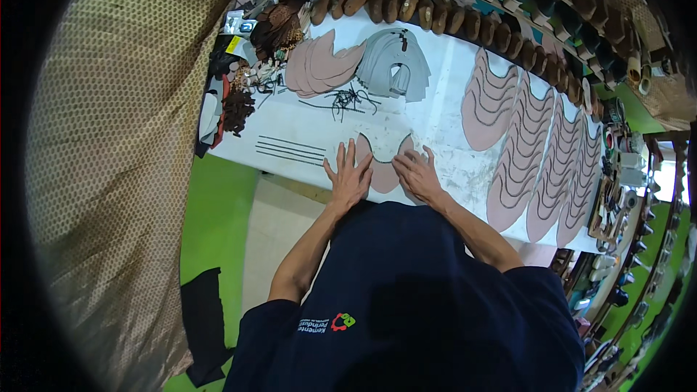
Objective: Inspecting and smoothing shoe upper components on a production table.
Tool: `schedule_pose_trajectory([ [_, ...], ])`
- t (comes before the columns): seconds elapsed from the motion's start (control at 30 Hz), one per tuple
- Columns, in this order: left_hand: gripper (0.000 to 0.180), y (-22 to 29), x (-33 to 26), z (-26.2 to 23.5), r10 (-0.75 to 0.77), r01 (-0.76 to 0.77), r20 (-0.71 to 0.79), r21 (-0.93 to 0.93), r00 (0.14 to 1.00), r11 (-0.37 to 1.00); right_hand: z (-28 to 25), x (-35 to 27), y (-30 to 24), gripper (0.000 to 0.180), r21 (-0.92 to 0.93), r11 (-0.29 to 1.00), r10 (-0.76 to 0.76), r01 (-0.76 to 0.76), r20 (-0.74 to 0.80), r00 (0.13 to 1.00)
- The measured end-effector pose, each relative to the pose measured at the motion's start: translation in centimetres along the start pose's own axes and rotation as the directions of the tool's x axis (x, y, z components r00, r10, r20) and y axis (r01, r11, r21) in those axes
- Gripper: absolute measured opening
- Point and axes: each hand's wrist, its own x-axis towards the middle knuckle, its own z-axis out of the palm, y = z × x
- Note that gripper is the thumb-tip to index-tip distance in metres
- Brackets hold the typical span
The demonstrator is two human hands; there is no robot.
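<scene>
A pink, U-shaped shoe upper piece (383, 178) lies flat at the table's near edge in front of me, with a dark strip along its inner curve. My left hand (351, 174) rests on its left arm, fingers stretched out and apart. On the other arm of the piece, my right hand (419, 174) has its fingers bent and its fingertips together at the inner edge; whether they pinch the strip is too small to tell. To the left lie several thin dark strips (290, 147), side by side. Farther back is a tangle of dark strips (352, 100).
Stacked pink upper pieces (319, 65) and grey curved pieces (396, 58) lie toward the back. Overlapping rows of pink pieces with dark-lined curves (519, 152) cover the right side of the white table (443, 120). Brown shoe lasts (439, 14) line the back; scraps (279, 29) crowd the left corner.
</scene>
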Motion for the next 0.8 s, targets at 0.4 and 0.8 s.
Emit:
schedule_pose_trajectory([
  [0.4, 0.06, -1.2, 3.1, -1.5, -0.02, 0.023, -0.034, 0.073, 0.999, 0.997, 0.5, 0.7, -2.7, 0.037, -0.029, 1.0, 0.002, 0.0, 0.049, 0.999],
  [0.8, 0.066, -3.1, 5.5, -3.2, 0.115, -0.126, 0.095, 0.128, 0.989, 0.984, 2.7, 3.7, -5.5, 0.032, -0.029, 0.992, 0.123, -0.123, 0.01, 0.992],
])
